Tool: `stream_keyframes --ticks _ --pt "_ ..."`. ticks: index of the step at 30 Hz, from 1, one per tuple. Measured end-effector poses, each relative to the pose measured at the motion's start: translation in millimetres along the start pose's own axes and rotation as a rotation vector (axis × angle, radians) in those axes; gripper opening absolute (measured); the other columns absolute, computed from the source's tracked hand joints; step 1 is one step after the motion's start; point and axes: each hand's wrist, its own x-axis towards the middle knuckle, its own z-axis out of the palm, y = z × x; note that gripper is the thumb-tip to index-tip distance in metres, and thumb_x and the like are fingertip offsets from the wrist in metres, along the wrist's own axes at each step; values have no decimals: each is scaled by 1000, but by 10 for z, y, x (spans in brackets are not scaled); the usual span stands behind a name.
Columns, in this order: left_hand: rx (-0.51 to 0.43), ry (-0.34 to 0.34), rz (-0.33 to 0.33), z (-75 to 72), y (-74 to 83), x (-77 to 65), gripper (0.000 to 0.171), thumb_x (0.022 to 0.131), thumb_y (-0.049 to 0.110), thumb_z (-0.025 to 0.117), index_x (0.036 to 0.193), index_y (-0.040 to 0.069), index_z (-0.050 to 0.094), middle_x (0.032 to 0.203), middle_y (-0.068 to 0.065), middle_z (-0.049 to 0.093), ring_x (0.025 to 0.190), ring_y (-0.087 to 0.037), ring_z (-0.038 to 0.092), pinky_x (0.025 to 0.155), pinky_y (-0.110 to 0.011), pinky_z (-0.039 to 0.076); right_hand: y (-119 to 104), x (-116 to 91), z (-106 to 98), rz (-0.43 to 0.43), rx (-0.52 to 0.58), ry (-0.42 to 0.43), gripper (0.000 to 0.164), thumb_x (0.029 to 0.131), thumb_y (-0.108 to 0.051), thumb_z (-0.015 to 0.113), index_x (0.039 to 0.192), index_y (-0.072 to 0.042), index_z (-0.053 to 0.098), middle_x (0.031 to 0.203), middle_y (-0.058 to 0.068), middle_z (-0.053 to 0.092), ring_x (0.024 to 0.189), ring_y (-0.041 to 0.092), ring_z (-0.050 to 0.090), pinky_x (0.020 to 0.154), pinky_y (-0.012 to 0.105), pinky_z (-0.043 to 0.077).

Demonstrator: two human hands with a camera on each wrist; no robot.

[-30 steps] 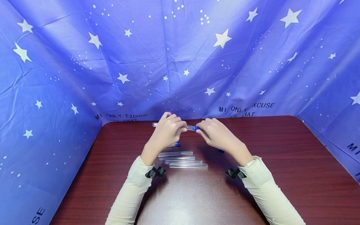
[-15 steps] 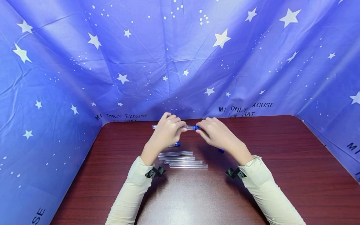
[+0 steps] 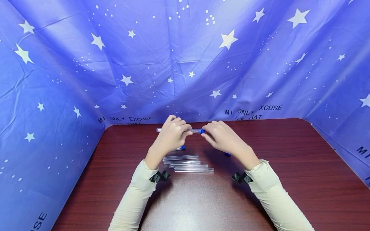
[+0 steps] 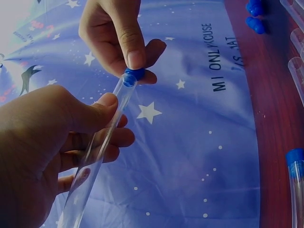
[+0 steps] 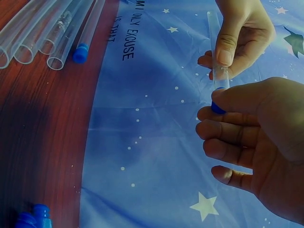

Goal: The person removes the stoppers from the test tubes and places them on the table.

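Observation:
My left hand [image 3: 173, 132] grips a clear test tube [image 4: 97, 154] near its open end, thumb on one side and fingers curled behind. The tube's rounded end sticks out to the left of that hand in the head view. At the other end sits a blue stopper [image 4: 135, 74], pinched between thumb and forefinger of my right hand [image 3: 224, 136]. Ridges of the stopper show through the tube's mouth in the left wrist view. Both hands are held up over the far side of the table, close together.
Several uncapped test tubes [image 3: 193, 170] lie side by side on the dark red table [image 3: 289, 166]. A tube with a blue stopper [image 5: 80, 53] lies just beyond them. Loose blue stoppers [image 5: 42, 211] rest to the right. A blue star-patterned curtain [image 3: 185, 57] stands behind the table edge.

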Motion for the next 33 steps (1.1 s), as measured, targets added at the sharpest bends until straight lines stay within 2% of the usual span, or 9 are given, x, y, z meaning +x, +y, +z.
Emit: stream_keyframes --ticks 33 --pt "2 -14 -8 -3 8 2 12 92 24 75 89 13 78 81 3 74 75 -18 64 85 -36 46 24 -10 15 12 8 -13 21 99 -24 64 102 -4 72 84 4 67 78 24 58 75 40 47"
